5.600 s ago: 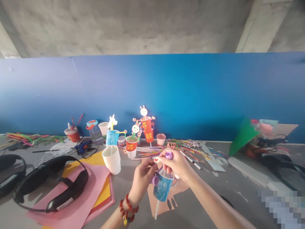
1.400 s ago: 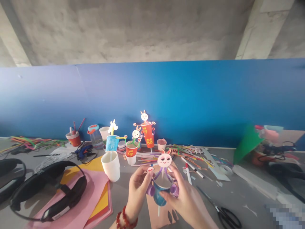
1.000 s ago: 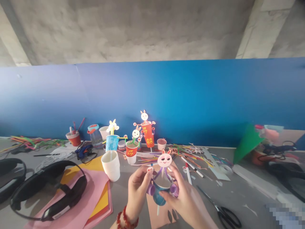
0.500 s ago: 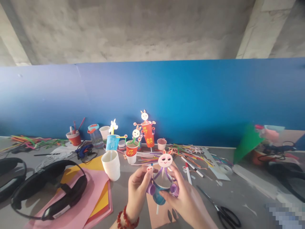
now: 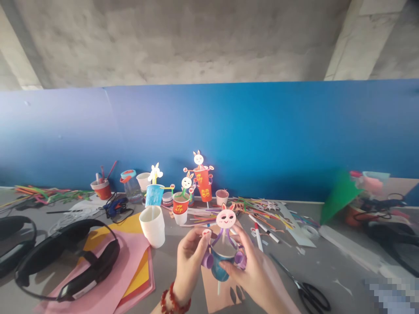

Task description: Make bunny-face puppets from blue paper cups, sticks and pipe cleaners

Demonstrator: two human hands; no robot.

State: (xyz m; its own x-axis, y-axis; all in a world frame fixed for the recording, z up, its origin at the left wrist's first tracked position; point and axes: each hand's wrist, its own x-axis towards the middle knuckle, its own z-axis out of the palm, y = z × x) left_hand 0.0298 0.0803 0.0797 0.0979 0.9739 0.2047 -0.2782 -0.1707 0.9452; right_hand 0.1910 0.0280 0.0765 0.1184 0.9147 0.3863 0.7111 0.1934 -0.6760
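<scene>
holding a rabbit-headed puppet [image 5: 225, 222] between our two hands, we are pinching a small white disc [image 5: 206, 234] narrowly with the left hand [image 5: 190, 257] and gripping the puppet's blue paper cup [image 5: 220, 269] with the right hand [image 5: 250, 266]. purple tubes [image 5: 207, 261] are sitting at either side of the cup, and a white straw [image 5: 219, 288] is poking out beneath. tan paper [image 5: 218, 303] is lying on the table [image 5: 170, 261] under our hands. scissors [image 5: 297, 284] are resting right of the right hand, nested white cups [image 5: 153, 229] are standing left of the left hand, and a red-cup rabbit puppet [image 5: 203, 185] is standing beyond.
</scene>
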